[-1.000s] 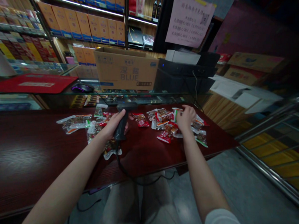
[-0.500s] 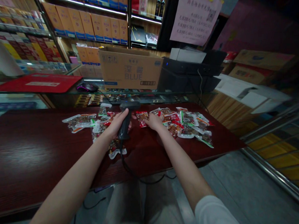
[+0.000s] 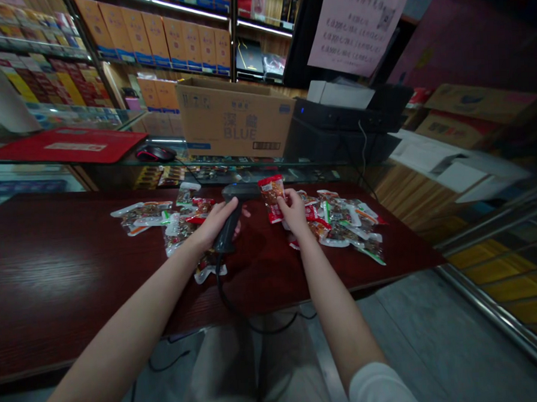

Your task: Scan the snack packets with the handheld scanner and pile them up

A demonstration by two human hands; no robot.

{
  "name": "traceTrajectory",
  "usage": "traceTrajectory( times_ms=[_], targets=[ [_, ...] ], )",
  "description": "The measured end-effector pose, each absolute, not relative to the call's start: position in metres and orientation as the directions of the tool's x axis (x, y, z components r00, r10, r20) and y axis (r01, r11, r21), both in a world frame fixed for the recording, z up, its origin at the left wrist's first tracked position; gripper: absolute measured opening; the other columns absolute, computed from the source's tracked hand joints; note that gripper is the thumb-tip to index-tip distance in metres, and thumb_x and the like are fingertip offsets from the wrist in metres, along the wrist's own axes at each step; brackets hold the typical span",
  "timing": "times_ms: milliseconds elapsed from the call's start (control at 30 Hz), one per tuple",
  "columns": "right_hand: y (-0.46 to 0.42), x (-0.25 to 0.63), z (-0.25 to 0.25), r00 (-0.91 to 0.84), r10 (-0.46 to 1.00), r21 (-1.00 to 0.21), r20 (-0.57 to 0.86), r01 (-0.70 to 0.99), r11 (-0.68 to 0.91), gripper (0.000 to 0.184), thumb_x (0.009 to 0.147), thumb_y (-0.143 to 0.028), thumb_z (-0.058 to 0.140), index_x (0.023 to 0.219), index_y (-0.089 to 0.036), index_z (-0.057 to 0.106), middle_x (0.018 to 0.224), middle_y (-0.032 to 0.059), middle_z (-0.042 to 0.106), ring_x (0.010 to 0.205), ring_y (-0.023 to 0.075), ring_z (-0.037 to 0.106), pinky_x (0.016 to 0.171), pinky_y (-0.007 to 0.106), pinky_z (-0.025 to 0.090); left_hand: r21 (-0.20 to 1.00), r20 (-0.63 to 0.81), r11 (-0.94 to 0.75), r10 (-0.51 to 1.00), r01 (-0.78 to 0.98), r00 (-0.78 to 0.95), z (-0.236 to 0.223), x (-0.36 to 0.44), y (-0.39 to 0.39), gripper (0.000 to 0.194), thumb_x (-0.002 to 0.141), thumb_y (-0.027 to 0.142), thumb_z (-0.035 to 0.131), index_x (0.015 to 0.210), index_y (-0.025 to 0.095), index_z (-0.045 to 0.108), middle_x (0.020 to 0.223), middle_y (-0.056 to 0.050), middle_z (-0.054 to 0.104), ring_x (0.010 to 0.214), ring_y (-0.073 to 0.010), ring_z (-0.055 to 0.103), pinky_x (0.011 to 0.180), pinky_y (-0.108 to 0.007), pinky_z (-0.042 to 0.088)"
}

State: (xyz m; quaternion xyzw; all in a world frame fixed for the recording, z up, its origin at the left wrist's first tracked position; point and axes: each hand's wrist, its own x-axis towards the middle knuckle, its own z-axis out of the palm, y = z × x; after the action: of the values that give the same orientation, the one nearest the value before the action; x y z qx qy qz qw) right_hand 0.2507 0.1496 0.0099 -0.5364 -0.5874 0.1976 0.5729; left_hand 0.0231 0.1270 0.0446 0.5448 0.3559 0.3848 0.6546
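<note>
My left hand is shut around the grip of a black corded handheld barcode scanner, whose head points toward the far side of the table. My right hand pinches a red-labelled vacuum-sealed snack packet and holds it up, close to the scanner head but apart from it. Similar packets lie in a loose heap below and right of that hand. Another heap lies left of the scanner, and one packet sits partly under the scanner's cable.
The dark red wooden table ends at a near edge above my knees. Beyond it stand a glass counter with a red mat, a computer mouse, a cardboard box and a black machine. Stocked shelves fill the back.
My right hand has picked a red packet off the table and raised it toward the scanner. My left hand and the scanner have barely moved.
</note>
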Motion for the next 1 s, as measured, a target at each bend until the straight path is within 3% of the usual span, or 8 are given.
traceTrajectory(
  times_ms=[433, 633, 733, 867, 933, 1000],
  targets=[
    [0.142, 0.241, 0.013, 0.187, 0.813, -0.711, 0.552, 0.615, 0.342, 0.010, 0.081, -0.028, 0.049, 0.084, -0.020, 0.055, 0.079, 0.0015, 0.060, 0.075, 0.0172, 0.054, 0.074, 0.030, 0.043, 0.973, 0.057, 0.050, 0.892, -0.225, 0.448, 0.044, 0.030, 0.121, 0.056, 0.075, 0.069, 0.063, 0.084, 0.014, 0.060, 0.049, 0.000, 0.055, 0.038, -0.0103, 0.048, 0.037, -0.020, 0.038],
    [0.143, 0.241, 0.013, 0.209, 0.783, -0.710, 0.586, 0.598, 0.372, 0.011, 0.082, -0.029, 0.051, 0.088, -0.020, 0.055, 0.084, 0.0040, 0.063, 0.075, 0.0174, 0.057, 0.073, 0.030, 0.046, 0.984, -0.010, 0.086, 0.901, -0.157, 0.434, 0.050, 0.029, 0.118, 0.060, 0.073, 0.071, 0.063, 0.087, 0.013, 0.061, 0.049, -0.001, 0.056, 0.038, -0.0116, 0.049, 0.036, -0.021, 0.038],
    [0.140, 0.261, 0.019, 0.291, 0.751, -0.726, 0.593, 0.597, 0.341, 0.022, 0.082, -0.028, 0.052, 0.101, -0.020, 0.055, 0.093, 0.0058, 0.064, 0.075, 0.0170, 0.059, 0.072, 0.031, 0.048, 0.996, -0.021, 0.055, 0.914, -0.074, 0.405, 0.056, 0.015, 0.123, 0.060, 0.075, 0.069, 0.061, 0.093, 0.011, 0.064, 0.049, -0.003, 0.058, 0.040, -0.0131, 0.051, 0.037, -0.022, 0.039],
    [0.128, 0.322, 0.032, 0.412, 0.651, -0.665, 0.637, 0.720, 0.196, 0.041, 0.082, -0.021, 0.048, 0.123, -0.021, 0.049, 0.097, 0.0067, 0.062, 0.082, 0.0189, 0.059, 0.079, 0.035, 0.049, 0.999, -0.008, -0.001, 0.972, 0.036, 0.234, 0.063, -0.018, 0.142, 0.044, 0.071, 0.048, 0.072, 0.097, 0.013, 0.066, 0.061, -0.002, 0.063, 0.049, -0.0130, 0.056, 0.044, -0.022, 0.046],
    [0.121, 0.356, 0.035, 0.454, 0.622, -0.597, 0.638, 0.802, 0.028, 0.033, 0.081, -0.019, 0.045, 0.112, -0.017, 0.056, 0.101, 0.0113, 0.061, 0.095, 0.0232, 0.058, 0.091, 0.042, 0.045, 0.998, 0.040, -0.045, 0.991, 0.035, 0.124, 0.061, -0.037, 0.156, 0.037, 0.068, 0.041, 0.071, 0.093, 0.013, 0.066, 0.074, -0.004, 0.067, 0.059, -0.0142, 0.060, 0.050, -0.023, 0.050],
    [0.114, 0.384, 0.034, 0.515, 0.662, -0.563, 0.544, 0.810, -0.167, 0.029, 0.082, -0.021, 0.044, 0.105, -0.013, 0.061, 0.103, 0.0164, 0.061, 0.103, 0.0274, 0.056, 0.096, 0.046, 0.042, 0.993, 0.066, -0.066, 0.998, 0.099, 0.000, 0.055, -0.053, 0.171, 0.034, 0.067, 0.039, 0.066, 0.089, 0.014, 0.065, 0.074, -0.004, 0.066, 0.061, -0.0156, 0.060, 0.051, -0.024, 0.050]
  ],
)
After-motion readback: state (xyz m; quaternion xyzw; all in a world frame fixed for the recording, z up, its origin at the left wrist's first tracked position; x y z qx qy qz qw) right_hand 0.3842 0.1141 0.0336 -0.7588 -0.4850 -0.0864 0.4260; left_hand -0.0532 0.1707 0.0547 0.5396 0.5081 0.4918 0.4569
